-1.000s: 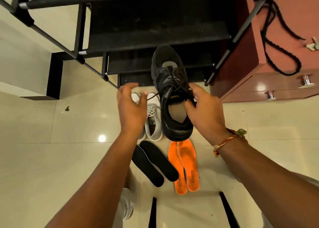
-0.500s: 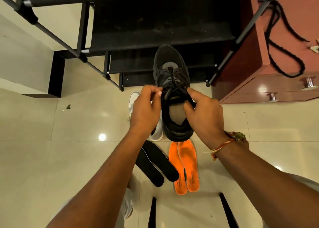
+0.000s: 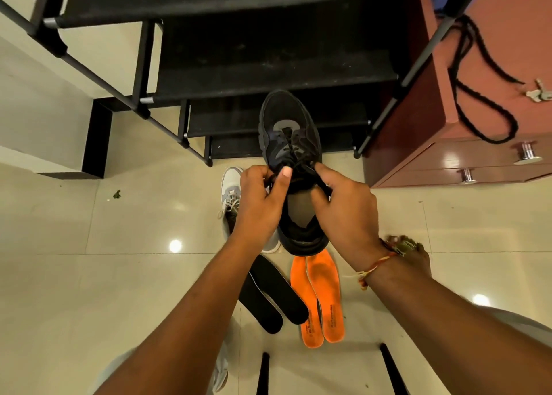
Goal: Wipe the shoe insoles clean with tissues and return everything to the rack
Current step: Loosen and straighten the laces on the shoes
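A black shoe (image 3: 288, 143) is held between both hands in front of the lower shelves of the rack (image 3: 268, 65), with its toe pointing away from the person and its heel toward them. Its opening shows a pale, bare footbed. The left hand (image 3: 263, 203) has its grip clamped on the black laces (image 3: 294, 152) at the left of the tongue, thumb and fingers pinched together. The right hand (image 3: 346, 212) has its grip clamped on the laces at the right edge of the opening, with the thumb lying across the collar. A thread bracelet (image 3: 376, 264) circles the right wrist. On the tiled floor (image 3: 89, 275), just at the shoe's heel in the view, lies a pair of orange insoles (image 3: 321, 296), side by side and slightly overlapping. A pair of black insoles (image 3: 273, 293) lies just left of them, also overlapping and angled, and partly covered by the left forearm. A white and grey shoe (image 3: 231, 191) stands on the floor beside the black shoe, mostly hidden behind the left hand. The rack is black, with dark shelves stepping upward. To its right stands a red-brown cabinet (image 3: 418, 143) with chrome drawer knobs; a black cord (image 3: 472, 95) and some keys (image 3: 537, 92) lie on its top. A small green scrap (image 3: 116, 194) lies on the floor at the left.
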The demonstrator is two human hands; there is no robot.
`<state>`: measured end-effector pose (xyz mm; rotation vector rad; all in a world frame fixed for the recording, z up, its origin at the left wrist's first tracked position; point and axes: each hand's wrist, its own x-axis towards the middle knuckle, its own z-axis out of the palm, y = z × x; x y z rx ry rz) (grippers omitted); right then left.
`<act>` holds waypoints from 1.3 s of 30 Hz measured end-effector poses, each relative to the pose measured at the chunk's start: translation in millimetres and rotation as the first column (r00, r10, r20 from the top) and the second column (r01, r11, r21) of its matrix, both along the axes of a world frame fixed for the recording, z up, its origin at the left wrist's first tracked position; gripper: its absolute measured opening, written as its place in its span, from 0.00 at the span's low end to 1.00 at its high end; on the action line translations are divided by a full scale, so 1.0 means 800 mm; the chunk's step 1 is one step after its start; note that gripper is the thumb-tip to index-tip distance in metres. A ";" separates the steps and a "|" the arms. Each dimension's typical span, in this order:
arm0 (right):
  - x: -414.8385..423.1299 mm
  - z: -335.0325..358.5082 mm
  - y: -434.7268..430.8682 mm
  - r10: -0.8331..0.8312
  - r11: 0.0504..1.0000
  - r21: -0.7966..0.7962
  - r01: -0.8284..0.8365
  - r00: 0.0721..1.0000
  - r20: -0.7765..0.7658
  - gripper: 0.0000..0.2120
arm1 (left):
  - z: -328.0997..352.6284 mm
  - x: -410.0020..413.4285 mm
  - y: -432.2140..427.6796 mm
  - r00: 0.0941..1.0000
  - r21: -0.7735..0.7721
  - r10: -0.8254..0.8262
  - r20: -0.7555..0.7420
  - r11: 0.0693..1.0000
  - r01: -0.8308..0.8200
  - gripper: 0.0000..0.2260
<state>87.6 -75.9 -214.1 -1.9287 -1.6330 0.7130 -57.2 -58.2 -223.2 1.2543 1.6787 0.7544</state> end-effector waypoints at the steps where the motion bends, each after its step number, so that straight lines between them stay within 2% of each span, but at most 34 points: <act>1: -0.001 0.000 -0.001 0.000 1.000 0.013 0.000 1.000 -0.003 0.20 | -0.002 -0.001 -0.001 1.000 0.010 -0.003 -0.012 1.000 0.003 0.16; 6: 0.000 -0.007 0.002 0.007 0.999 -0.036 -0.010 0.997 -0.077 0.21 | -0.009 -0.002 -0.001 0.991 0.141 -0.009 -0.137 0.990 0.028 0.13; 9: 0.001 -0.009 0.010 -0.001 0.997 -0.074 -0.018 0.969 -0.248 0.21 | -0.008 0.000 -0.001 0.989 0.158 -0.004 -0.150 0.987 0.028 0.12; 11: 0.001 -0.008 0.015 -0.082 0.987 -0.161 0.016 0.909 -0.410 0.17 | -0.006 0.002 -0.003 0.990 0.157 -0.004 -0.143 0.987 0.026 0.12; 13: -0.002 -0.009 0.018 -0.208 0.963 -0.264 0.061 0.789 -0.577 0.12 | -0.005 0.005 -0.005 0.989 0.161 -0.005 -0.148 0.986 0.029 0.12; 14: -0.004 -0.010 0.019 -0.239 0.956 -0.283 0.074 0.755 -0.611 0.13 | -0.005 0.006 -0.006 0.989 0.166 -0.010 -0.150 0.985 0.035 0.11; 17: -0.003 -0.013 0.020 -0.286 0.950 -0.276 0.143 0.752 -0.594 0.16 | -0.007 0.012 -0.009 0.991 0.179 -0.044 -0.126 0.982 0.066 0.10; 21: 0.003 -0.018 0.021 -0.398 0.914 -0.338 0.222 0.648 -0.649 0.05 | -0.008 0.018 -0.013 0.990 0.178 -0.096 -0.104 0.977 0.113 0.10; 24: 0.004 -0.016 0.022 -0.417 0.906 -0.357 0.226 0.615 -0.669 0.04 | -0.012 0.019 -0.014 0.990 0.165 -0.085 -0.108 0.981 0.103 0.09; 30: 0.007 0.009 0.028 -0.485 0.874 -0.438 0.208 0.335 -0.808 0.06 | -0.017 0.014 -0.011 0.997 0.149 0.009 -0.075 0.989 0.002 0.08; 33: 0.008 0.016 0.031 -0.501 0.865 -0.468 0.182 0.238 -0.832 0.06 | -0.014 0.013 -0.012 0.998 0.136 0.011 -0.069 0.991 -0.001 0.03; 36: 0.015 0.018 0.035 -0.527 0.845 -0.510 0.161 0.090 -0.845 0.05 | -0.016 0.010 -0.013 0.995 0.121 0.035 -0.093 0.992 -0.023 0.05; 37: 0.017 0.019 0.037 -0.526 0.846 -0.513 0.146 0.060 -0.849 0.04 | -0.016 0.010 -0.013 0.994 0.106 0.050 -0.101 0.994 -0.039 0.05; 39: 0.022 0.020 0.039 -0.519 0.852 -0.509 0.123 0.061 -0.853 0.04 | -0.015 0.011 -0.016 0.990 0.105 0.066 -0.122 0.993 -0.054 0.05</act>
